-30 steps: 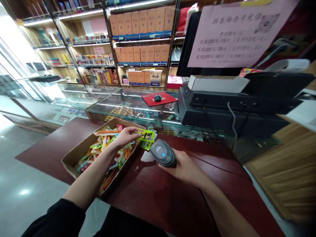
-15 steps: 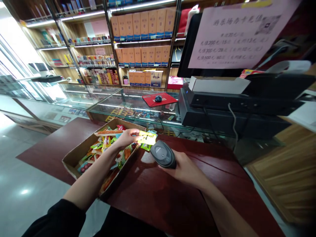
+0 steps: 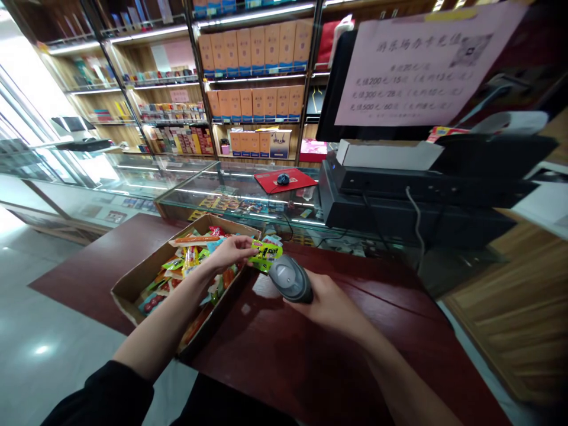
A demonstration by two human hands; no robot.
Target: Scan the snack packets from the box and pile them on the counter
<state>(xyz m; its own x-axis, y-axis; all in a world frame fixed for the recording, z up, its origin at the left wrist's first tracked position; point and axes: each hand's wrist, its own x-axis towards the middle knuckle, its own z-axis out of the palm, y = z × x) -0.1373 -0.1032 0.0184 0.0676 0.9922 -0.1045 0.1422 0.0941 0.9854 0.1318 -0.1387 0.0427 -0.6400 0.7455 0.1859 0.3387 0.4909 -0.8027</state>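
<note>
Left hand (image 3: 231, 251) is pinching a small green snack packet (image 3: 265, 253) by its edge, holding it up just past the corner of the cardboard box (image 3: 133, 283) full of mixed snack packs. Right hand (image 3: 326, 302) is wrapped tight around a grey handheld barcode scanner (image 3: 290, 278), its head sitting just under the packet, almost touching. All this is over a dark red wooden counter (image 3: 288, 355), with a black register (image 3: 399, 201) on the glass display case (image 3: 231, 195) behind.

Two hands (image 3: 231, 251), one scanner (image 3: 290, 278), one cardboard box (image 3: 133, 284), one mouse (image 3: 283, 178)
</note>
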